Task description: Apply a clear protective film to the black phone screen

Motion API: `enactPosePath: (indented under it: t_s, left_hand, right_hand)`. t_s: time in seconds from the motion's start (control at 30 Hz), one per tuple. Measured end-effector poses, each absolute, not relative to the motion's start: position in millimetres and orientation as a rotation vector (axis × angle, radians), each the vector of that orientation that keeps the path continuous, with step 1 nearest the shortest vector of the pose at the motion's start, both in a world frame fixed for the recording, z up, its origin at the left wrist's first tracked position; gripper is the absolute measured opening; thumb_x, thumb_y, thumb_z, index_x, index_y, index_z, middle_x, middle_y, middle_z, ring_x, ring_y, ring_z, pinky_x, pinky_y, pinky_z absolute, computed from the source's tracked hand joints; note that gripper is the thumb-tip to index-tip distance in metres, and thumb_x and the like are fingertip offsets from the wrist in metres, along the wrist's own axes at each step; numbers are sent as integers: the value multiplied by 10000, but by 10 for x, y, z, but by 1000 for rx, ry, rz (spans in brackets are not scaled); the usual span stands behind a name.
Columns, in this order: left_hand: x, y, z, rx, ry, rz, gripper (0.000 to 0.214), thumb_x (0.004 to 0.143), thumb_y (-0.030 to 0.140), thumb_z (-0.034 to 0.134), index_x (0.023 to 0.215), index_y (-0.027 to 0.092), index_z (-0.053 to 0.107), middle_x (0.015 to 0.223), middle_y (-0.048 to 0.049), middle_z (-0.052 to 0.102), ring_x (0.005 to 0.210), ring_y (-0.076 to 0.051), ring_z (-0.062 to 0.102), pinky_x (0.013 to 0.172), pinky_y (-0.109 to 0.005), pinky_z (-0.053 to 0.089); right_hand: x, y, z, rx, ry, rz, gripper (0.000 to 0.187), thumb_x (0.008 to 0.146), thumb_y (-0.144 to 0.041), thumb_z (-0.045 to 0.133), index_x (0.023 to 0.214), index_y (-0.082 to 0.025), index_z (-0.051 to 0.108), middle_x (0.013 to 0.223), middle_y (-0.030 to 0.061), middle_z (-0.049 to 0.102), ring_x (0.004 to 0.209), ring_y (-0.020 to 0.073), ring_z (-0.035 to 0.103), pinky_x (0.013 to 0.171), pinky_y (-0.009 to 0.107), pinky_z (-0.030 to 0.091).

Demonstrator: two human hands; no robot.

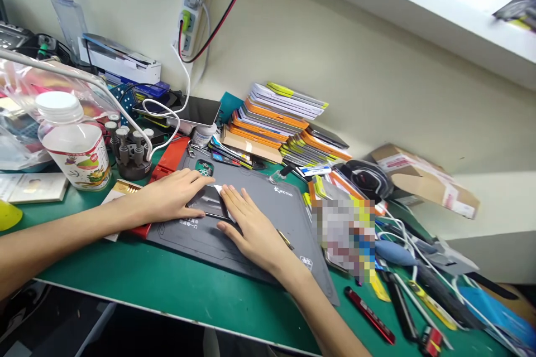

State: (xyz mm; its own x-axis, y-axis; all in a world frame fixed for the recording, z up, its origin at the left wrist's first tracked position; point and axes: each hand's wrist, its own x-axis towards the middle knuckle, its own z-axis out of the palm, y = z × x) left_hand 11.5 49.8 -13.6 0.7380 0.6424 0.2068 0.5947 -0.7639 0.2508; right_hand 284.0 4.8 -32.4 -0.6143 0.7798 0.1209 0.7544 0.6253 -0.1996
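Note:
A dark phone (207,202) lies flat on a grey work mat (268,206) on the green table. My left hand (167,196) rests on the phone's left side, fingers stretched over its upper edge. My right hand (251,228) lies flat on the phone's right side, fingers extended and pressing a small white cloth or tab (220,189) against the screen. Neither hand grips anything.
A white-capped plastic jar (73,142) and a holder of grey tools (129,150) stand at left. Stacked orange and white packets (276,117) sit behind the mat. A cardboard box (422,178), cables, a red pen (371,315) and hand tools crowd the right.

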Motion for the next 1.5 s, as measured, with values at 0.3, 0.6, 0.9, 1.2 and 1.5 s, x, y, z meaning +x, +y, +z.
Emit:
enactPosePath:
  t_s: [0.3,0.6,0.9,1.2,1.5]
  left_hand:
    - [138,500,-191,2755,1019,452,720,982,559,668,1523,133,457,1362,-161,625,1257,-309,598,1047,-380,443]
    - [129,556,-180,2538,1066,564,553,1130,488,302,1564,163,415,1465,-144,609,1323,-257,594,1122,-378,417]
    - [140,534,-102,2356,1079,634,544,1134,514,237,1493,176,470,1517,-130,594,1365,-246,593,1118,-376,443]
    - [130,526,-36,2221,1087,583,650,1100,637,184,1492,199,459,1489,-141,600,1359,-281,591,1116,-418,454]
    - [136,516,-1,2202,1101,593,711,1075,698,147,1463,199,473,1398,-136,652,1335,-295,602,1096,-412,469]
  right_hand:
    - [2979,-470,-352,-1219,-2657,131,870,1082,-429,500,1696,-292,-101,1748,80,241,1606,309,262,1296,600,332]
    - [2823,8,-303,-1223,-2698,211,714,1114,-475,398,1710,-243,81,1740,111,254,1618,276,223,1326,615,214]
    - [2834,-316,-325,-1171,-2697,140,835,1093,-456,471,1698,-273,-76,1746,105,235,1614,299,240,1310,628,272]
    - [2712,-97,-304,-1202,-2677,188,735,1106,-504,409,1713,-227,102,1735,117,271,1614,287,244,1328,609,226]
    - [2676,-218,-279,-1181,-2681,231,721,1112,-502,384,1714,-220,103,1747,93,248,1628,266,199,1341,583,194]
